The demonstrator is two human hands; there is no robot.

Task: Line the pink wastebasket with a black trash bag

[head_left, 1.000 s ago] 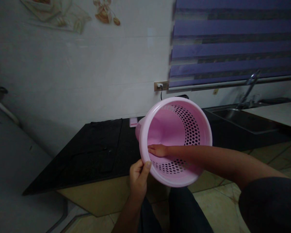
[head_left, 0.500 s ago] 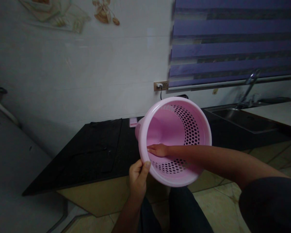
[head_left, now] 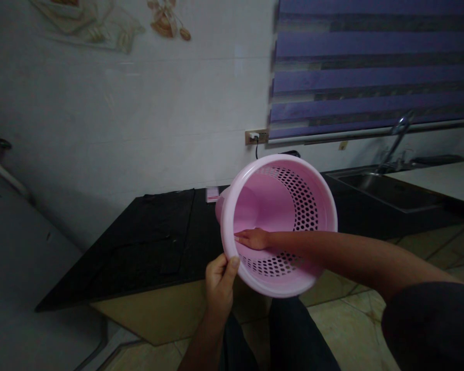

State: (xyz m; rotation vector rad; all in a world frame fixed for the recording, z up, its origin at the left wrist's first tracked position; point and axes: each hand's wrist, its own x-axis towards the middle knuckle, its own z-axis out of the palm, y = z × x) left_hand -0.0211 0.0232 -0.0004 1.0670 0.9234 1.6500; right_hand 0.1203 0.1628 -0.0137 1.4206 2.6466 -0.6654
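Observation:
A round pink plastic basket point(head_left: 280, 198) with rows of holes in its wall is tipped so its mouth faces me, in front of the dark counter. My left hand point(head_left: 221, 281) grips the rim at its lower left, thumb on the near side and fingers behind. My right hand point(head_left: 253, 239) reaches inside the basket, laid flat with its fingers stretched toward the left inner wall. Nothing shows in that hand, and no loose item is visible inside the basket.
The black counter point(head_left: 150, 221) runs along a tiled wall, with a dark flat sheet on its left part. A small pink and white box point(head_left: 212, 194) stands behind the basket. A socket with a plug point(head_left: 255, 136) is above. At right are a sink point(head_left: 390, 193) and tap point(head_left: 396, 141).

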